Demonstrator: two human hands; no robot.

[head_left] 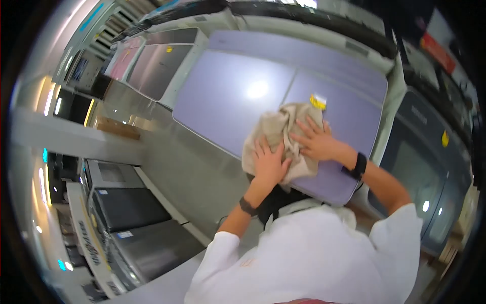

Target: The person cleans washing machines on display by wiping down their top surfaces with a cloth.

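Observation:
A crumpled beige cloth (276, 126) lies against the lavender front of a large refrigerator-like appliance (228, 76), near its lower right part. My left hand (269, 163) rests on the cloth's lower left side, fingers spread and pointing away from me. On its right side my right hand (319, 142) presses flat, its fingers also apart. Both palms are turned toward the cloth, and neither hand visibly grips it. Just above the cloth, a yellow and white sticker (318, 101) is on the lavender panel.
A dark grey appliance (420, 147) stands close on my right. Grey and pink appliances (161, 63) continue the row on the left. Behind a strip of grey floor (187, 167) are more dark appliances (152, 248). A cardboard box (117, 127) lies near a white pillar.

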